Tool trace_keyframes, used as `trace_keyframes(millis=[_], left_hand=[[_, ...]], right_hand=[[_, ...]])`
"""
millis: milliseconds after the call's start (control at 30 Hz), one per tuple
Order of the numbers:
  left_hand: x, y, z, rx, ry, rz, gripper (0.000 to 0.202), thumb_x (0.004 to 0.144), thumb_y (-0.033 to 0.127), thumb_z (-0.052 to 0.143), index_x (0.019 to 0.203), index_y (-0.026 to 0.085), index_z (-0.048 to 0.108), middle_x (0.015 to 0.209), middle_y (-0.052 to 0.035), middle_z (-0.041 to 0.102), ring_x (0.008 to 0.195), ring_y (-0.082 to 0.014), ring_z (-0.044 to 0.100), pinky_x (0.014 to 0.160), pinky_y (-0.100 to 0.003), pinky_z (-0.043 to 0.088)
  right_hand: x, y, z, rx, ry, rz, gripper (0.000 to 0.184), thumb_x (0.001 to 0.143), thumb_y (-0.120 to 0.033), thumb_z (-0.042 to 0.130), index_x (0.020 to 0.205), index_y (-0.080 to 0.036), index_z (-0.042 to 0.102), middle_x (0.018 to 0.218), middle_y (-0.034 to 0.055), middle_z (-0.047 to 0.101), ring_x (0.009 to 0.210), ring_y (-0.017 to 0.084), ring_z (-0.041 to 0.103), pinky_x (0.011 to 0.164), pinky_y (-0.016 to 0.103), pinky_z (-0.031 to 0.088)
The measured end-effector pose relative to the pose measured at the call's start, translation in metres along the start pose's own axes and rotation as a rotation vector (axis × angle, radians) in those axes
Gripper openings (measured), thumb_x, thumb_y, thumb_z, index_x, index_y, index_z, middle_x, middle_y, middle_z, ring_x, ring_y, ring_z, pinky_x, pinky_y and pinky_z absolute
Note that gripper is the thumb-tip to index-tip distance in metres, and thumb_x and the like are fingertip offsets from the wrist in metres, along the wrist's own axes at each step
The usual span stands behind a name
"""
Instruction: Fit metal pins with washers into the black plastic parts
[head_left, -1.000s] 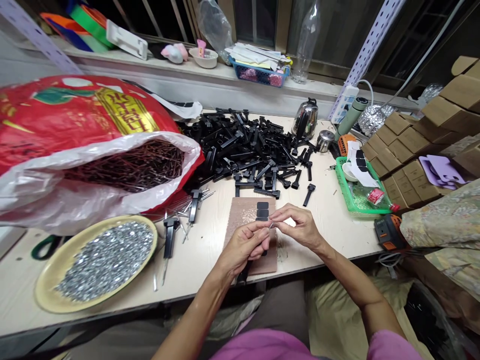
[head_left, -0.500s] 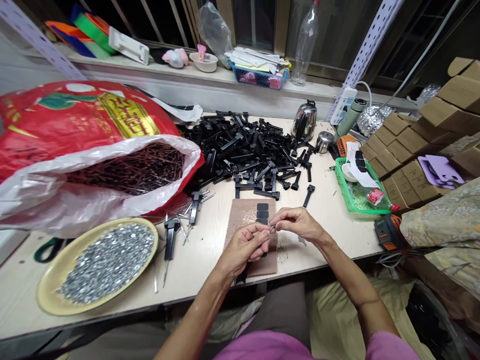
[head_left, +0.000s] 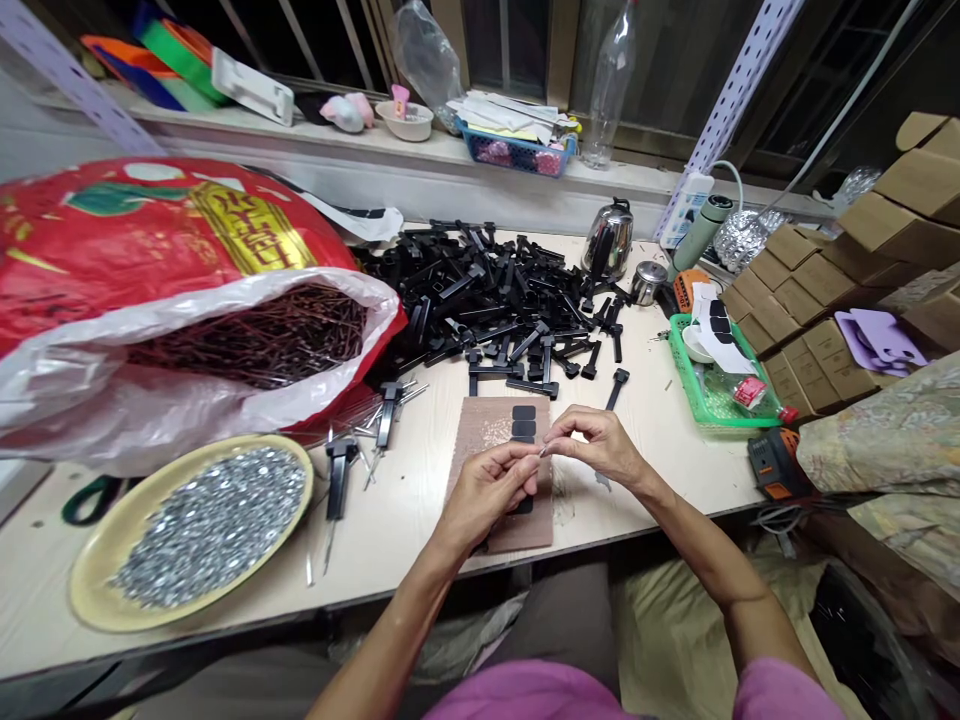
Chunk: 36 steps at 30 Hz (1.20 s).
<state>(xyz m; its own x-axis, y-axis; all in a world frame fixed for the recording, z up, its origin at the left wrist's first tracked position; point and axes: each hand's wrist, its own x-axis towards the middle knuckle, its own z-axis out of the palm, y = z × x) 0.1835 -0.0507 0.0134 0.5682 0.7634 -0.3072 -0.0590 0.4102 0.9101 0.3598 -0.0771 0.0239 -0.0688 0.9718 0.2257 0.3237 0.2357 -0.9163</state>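
Slim black plastic piece (head_left: 523, 504), tiny metal pin (head_left: 543, 452) just above it.

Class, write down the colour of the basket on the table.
The basket is green; head view.

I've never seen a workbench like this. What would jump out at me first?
The huge red sack on the left dominates, its open mouth full of thin dark rods. A heap of black plastic parts covers the middle of the table, and a yellow plate of silvery bits sits front left. In the centre, the left hand and right hand pinch a small piece over a brown board.
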Motion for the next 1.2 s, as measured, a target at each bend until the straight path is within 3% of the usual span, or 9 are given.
trace_keyframes(millis=[133, 333, 533, 633, 767, 867, 1000, 1200], left_hand=[[0.002, -0.004, -0.005, -0.025, -0.008, -0.015, 0.051, 0.059, 0.055, 0.075, 0.087, 0.013, 0.067, 0.049, 0.0056, 0.051, 0.037, -0.002, 0.029, 0.037, -0.017, 0.018], [0.003, -0.006, -0.008, 0.019, -0.015, -0.004, 0.049, 0.061, 0.054, 0.073, 0.086, 0.013, 0.067, 0.05, 0.0047, 0.052, 0.037, -0.0023, 0.031, 0.037, -0.017, 0.018], [0.0, -0.001, -0.004, 0.054, 0.02, 0.036, 0.048, 0.062, 0.055, 0.072, 0.083, 0.013, 0.067, 0.05, 0.0045, 0.052, 0.039, -0.0031, 0.034, 0.038, -0.017, 0.021], [0.0, -0.001, -0.002, 0.051, 0.045, 0.05, 0.047, 0.061, 0.055, 0.073, 0.081, 0.013, 0.066, 0.05, 0.0043, 0.053, 0.04, -0.0036, 0.036, 0.039, -0.017, 0.023], [0.002, 0.0, -0.004, 0.001, 0.072, 0.038, 0.049, 0.058, 0.056, 0.074, 0.081, 0.014, 0.065, 0.048, 0.0057, 0.051, 0.037, -0.0029, 0.033, 0.038, -0.017, 0.022], [0.001, 0.001, -0.004, 0.01, 0.073, 0.036, 0.047, 0.059, 0.055, 0.074, 0.079, 0.014, 0.064, 0.049, 0.0054, 0.051, 0.038, -0.0032, 0.034, 0.038, -0.017, 0.023], [-0.001, 0.002, 0.0, 0.042, 0.052, 0.041, 0.045, 0.061, 0.054, 0.073, 0.076, 0.014, 0.064, 0.05, 0.0049, 0.052, 0.04, -0.0033, 0.036, 0.039, -0.017, 0.024], [0.0, 0.003, -0.001, 0.013, 0.091, 0.046, 0.049, 0.057, 0.056, 0.075, 0.079, 0.013, 0.063, 0.048, 0.006, 0.051, 0.038, -0.003, 0.035, 0.039, -0.017, 0.024]], right_hand=[[0.001, 0.001, 0.0, -0.034, -0.041, -0.054, 0.033, 0.085, -0.048, 0.059, 0.079, -0.018, 0.071, 0.078, 0.0043, 0.069, 0.075, 0.014, 0.063, 0.069, 0.026, 0.05], [0.001, 0.004, 0.002, -0.042, -0.04, -0.06, 0.036, 0.084, -0.052, 0.059, 0.082, -0.018, 0.068, 0.077, 0.0027, 0.065, 0.069, 0.012, 0.06, 0.065, 0.025, 0.049], [-0.001, 0.008, 0.01, -0.237, 0.025, -0.23, 0.033, 0.092, -0.045, 0.049, 0.078, -0.018, 0.063, 0.075, 0.0031, 0.061, 0.071, 0.013, 0.057, 0.067, 0.027, 0.049], [-0.003, 0.009, 0.014, -0.309, 0.067, -0.293, 0.036, 0.091, -0.05, 0.048, 0.083, -0.018, 0.062, 0.079, 0.0047, 0.059, 0.073, 0.014, 0.055, 0.067, 0.028, 0.049], [-0.003, 0.006, 0.015, -0.182, 0.074, -0.216, 0.045, 0.09, -0.058, 0.044, 0.108, -0.019, 0.06, 0.099, 0.0075, 0.059, 0.08, 0.014, 0.057, 0.072, 0.03, 0.051], [-0.001, 0.005, 0.014, -0.087, 0.061, -0.143, 0.036, 0.09, -0.053, 0.049, 0.095, -0.021, 0.064, 0.091, 0.0044, 0.061, 0.084, 0.014, 0.058, 0.078, 0.031, 0.05], [0.001, 0.008, 0.014, -0.04, 0.076, -0.093, 0.04, 0.082, -0.058, 0.057, 0.072, -0.02, 0.06, 0.077, 0.0014, 0.056, 0.076, 0.014, 0.056, 0.075, 0.031, 0.049], [0.002, 0.008, 0.011, 0.026, 0.04, -0.025, 0.049, 0.082, -0.067, 0.049, 0.092, -0.022, 0.064, 0.1, 0.0058, 0.054, 0.095, 0.016, 0.055, 0.085, 0.034, 0.049]])
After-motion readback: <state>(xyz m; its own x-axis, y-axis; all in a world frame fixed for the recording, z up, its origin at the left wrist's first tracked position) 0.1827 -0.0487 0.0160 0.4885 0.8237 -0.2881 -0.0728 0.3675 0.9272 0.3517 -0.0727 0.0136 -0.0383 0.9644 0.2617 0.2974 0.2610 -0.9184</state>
